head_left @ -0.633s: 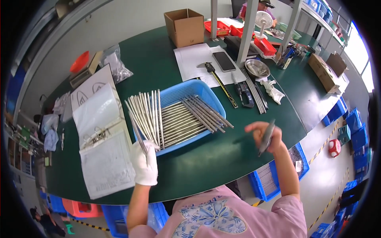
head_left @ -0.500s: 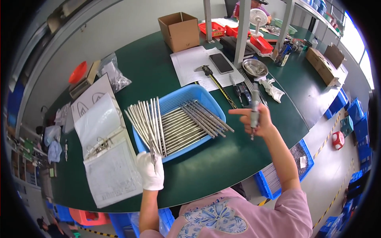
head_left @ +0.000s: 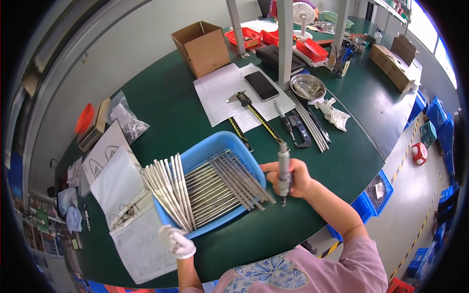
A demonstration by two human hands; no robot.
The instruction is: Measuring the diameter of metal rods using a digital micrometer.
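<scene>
The big green table (head_left: 163,110) holds everything up. An open binder (head_left: 139,249) lies on the left side. Next to it sits the blue basket (head_left: 220,225), full of metal rods (head_left: 168,190): pale ones lean on the left side, some lie flat in the middle, and dark ones poke out over the right rim. The right hand (head_left: 297,178) is wrapped around a grey metal tool (head_left: 284,171), one finger pointing toward the basket. The gloved left hand (head_left: 177,241) is curled near the basket's bottom corner; I can't tell what it has.
</scene>
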